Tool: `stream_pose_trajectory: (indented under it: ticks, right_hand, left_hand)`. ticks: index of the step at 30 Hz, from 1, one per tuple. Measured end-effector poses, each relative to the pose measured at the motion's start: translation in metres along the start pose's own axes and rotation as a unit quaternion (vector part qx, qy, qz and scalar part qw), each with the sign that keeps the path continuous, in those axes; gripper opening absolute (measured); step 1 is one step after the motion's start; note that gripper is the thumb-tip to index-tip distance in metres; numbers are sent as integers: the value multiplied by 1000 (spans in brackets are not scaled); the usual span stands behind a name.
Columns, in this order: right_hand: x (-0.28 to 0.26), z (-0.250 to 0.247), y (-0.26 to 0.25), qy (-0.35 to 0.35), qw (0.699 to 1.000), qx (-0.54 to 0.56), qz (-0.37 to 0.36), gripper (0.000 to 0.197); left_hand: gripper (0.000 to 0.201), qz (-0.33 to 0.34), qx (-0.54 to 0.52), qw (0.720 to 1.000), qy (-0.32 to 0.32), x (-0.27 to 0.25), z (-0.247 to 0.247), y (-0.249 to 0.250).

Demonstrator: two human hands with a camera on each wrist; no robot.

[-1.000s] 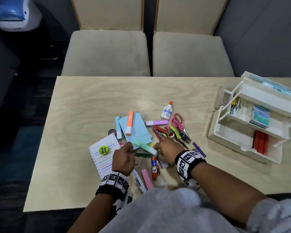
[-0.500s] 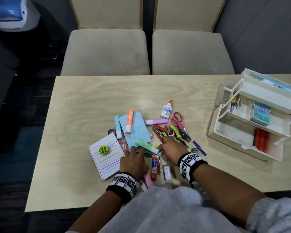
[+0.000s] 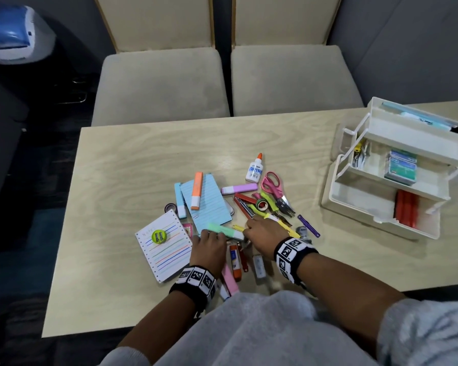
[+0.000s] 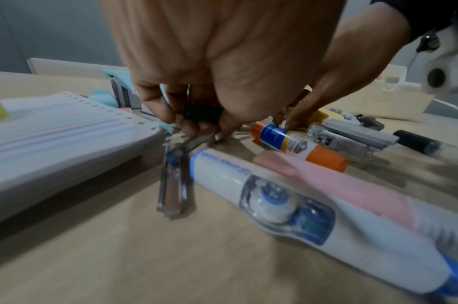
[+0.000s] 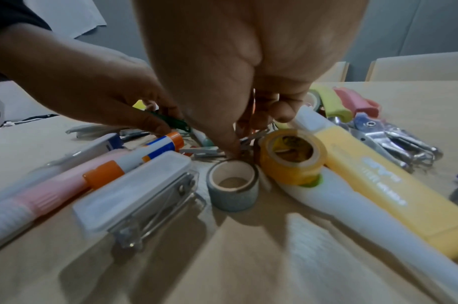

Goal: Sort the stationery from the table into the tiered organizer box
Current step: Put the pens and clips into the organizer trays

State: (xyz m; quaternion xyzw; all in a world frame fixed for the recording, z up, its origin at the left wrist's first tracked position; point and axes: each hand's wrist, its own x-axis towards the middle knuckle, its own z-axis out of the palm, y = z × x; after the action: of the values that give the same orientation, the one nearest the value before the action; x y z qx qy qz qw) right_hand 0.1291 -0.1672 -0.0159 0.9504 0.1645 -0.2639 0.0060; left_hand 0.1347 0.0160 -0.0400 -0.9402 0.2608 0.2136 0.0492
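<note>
Loose stationery lies in a heap on the wooden table [image 3: 143,154]. My left hand [image 3: 209,248] hovers at the heap's near edge, fingers curled round a small dark green clip [image 4: 201,114], beside the mint highlighter [image 3: 224,230]. Just to its right, my right hand [image 3: 261,232] points its fingers [image 5: 229,148] down among small metal clips and pinches at them, between a glue stick [image 5: 147,154] and a yellow tape roll [image 5: 292,158]. The white tiered organizer [image 3: 354,204] stands open at the right, with clips, boxes and red pens inside.
A striped notepad [image 3: 164,249] lies left of my left hand. A correction-tape pen [image 4: 300,205], a clear stapler [image 5: 136,195] and a grey tape roll [image 5: 232,185] sit near the front edge. Scissors [image 3: 273,186] and a glue bottle [image 3: 254,170] lie farther back. Two chairs [image 3: 161,83] stand behind.
My left hand has shifted slightly right, closer to the right hand. The right hand stays over the same spot in the heap.
</note>
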Motion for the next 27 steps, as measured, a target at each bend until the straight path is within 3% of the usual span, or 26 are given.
stream_pose_trajectory:
  ticks: [4,7,11,14,18,22,25,27]
  right_hand:
    - [-1,1,3,-7,1000,-7,6,30]
    - [-5,-1,6,13,1000,-6,7,32]
    - [-14,-12,12,49,998,48,14,23]
    - [-19,-12,20,75,982,160,67,22]
    - [-32,-10,26,113,932,330,103,12]
    - [-45,-20,22,168,839,500,136,12]
    - [-50,-34,19,136,794,579,129,14]
    - [-51,-39,18,113,774,611,126,14]
  left_hand:
    - [23,14,-61,998,7,-2,-3,-7]
    - [32,25,-170,985,28,-4,-2,-19]
    - [6,-39,-328,942,56,-7,-9,-31]
    - [13,-97,-507,857,17,-7,-10,-37]
    - [16,-140,-740,656,-44,-9,-15,-32]
    - [31,-136,-803,575,-80,0,-30,-23]
    - [23,-133,-834,523,-116,8,-44,-16]
    - [12,-123,-843,504,-140,13,-55,-9]
